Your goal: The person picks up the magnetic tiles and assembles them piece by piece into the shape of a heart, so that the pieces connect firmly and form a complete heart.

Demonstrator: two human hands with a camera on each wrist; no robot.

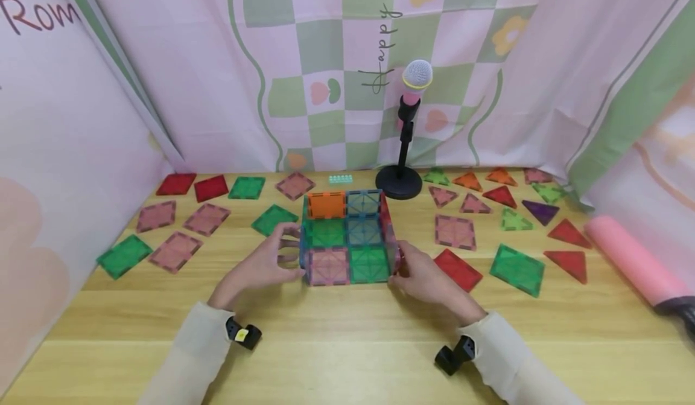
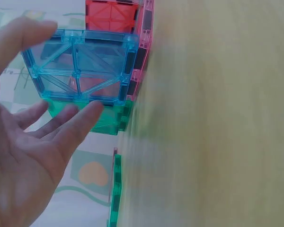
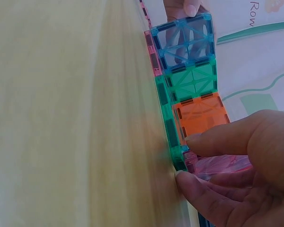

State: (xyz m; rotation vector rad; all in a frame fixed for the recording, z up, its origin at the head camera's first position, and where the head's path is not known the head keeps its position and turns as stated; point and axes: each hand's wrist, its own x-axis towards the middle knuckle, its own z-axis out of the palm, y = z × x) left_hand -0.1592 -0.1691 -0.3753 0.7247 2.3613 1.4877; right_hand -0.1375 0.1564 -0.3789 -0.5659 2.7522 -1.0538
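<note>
An open box of translucent magnetic tiles (image 1: 328,266) stands on the wooden table, with orange, green, blue and pink panels. My left hand (image 1: 266,260) is at the box's left side, fingers spread and relaxed. In the left wrist view its thumb is at one edge of the blue tile (image 2: 99,64) and its fingertips overlap the opposite edge. My right hand (image 1: 426,272) grips the box's right side. The right wrist view shows its thumb on an orange tile (image 3: 201,118) and a fingertip at the lower corner, by a pink tile (image 3: 217,164).
Flat square tiles, such as a red one (image 1: 212,188) and a green one (image 1: 125,256), lie at left. Triangles (image 1: 569,264) and more squares (image 1: 455,232) lie at right. Behind the box are a microphone stand (image 1: 399,183) and a small turquoise brick (image 1: 340,179). A pink cylinder (image 1: 635,260) lies far right.
</note>
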